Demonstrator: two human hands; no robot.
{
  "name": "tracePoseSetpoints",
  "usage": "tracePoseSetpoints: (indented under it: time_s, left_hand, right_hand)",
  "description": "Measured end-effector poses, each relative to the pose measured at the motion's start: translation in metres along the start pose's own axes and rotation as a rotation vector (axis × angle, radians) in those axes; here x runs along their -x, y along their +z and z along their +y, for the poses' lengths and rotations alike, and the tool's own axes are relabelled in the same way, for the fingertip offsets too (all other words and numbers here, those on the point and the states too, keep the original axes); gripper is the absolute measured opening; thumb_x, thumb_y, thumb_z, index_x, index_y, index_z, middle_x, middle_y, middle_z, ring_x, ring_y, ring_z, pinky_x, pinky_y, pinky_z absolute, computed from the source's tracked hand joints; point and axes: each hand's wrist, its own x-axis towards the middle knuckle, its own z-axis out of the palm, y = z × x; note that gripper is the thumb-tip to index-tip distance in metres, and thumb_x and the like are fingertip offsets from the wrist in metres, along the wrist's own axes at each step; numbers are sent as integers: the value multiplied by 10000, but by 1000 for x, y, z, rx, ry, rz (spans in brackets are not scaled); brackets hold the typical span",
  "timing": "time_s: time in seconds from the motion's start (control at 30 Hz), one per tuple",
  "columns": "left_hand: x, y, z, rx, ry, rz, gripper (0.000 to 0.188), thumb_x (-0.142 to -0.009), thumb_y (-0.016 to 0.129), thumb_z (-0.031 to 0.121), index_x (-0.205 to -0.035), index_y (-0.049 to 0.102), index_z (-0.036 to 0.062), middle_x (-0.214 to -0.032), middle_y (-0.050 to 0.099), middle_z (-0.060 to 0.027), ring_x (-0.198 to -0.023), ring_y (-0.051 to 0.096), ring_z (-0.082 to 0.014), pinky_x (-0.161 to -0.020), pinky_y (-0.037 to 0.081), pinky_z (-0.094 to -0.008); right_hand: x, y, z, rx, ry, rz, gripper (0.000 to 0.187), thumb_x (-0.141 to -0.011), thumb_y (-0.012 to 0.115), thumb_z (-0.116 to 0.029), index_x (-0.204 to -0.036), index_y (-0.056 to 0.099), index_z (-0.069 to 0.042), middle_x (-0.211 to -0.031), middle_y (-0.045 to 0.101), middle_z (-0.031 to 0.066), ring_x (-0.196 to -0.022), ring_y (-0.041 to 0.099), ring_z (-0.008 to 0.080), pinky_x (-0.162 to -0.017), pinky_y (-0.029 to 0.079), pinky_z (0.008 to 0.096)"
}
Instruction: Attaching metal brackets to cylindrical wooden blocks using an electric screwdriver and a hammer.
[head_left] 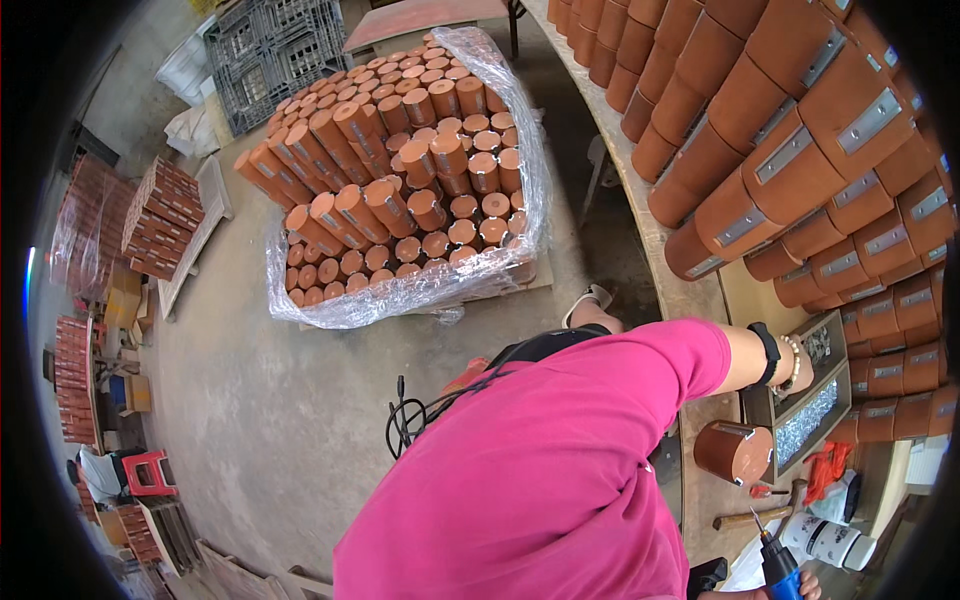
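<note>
On the right, a long, worn beige table carries one reddish-brown cylinder just beside a grey-brown tray with two compartments. Nearer lie a wooden-handled hammer and a white plastic bottle; farther stand reddish-brown stacked cylinders.

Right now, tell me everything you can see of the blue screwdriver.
The blue screwdriver has a plastic-looking blue body, a black tapered nose and a thin metal bit. It is tilted, its bit pointing up and left in the picture. The right hand grips its body, and it shows beside a white bottle. The picture's lower edge cuts off its rear.
</note>
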Motion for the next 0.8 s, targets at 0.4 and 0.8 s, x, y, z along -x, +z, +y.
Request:
tracePoseSetpoints:
  time_s: [0.4,0.8]
  left_hand:
    - [78,-32,-7,111,65,116,295,-657,598,201,-934,626,102,-924,609,-77,-877,566,-231,-724,402,-385]
    - [75,-31,-7,177,57,259,290,-679,577,226,-924,626,78,-925,608,-96,-878,571,-238,-695,439,-378]
  right_hand:
    - [7,4,-6,18,17,-62,167,-768,484,-143,-926,480,-89,-578,436,30,-536,419,188,-546,335,347]
    - [9,8,-13,24,11,-40,179,-762,492,-149,-934,495,-99,-588,459,33,-555,439,201,-549,345,363]
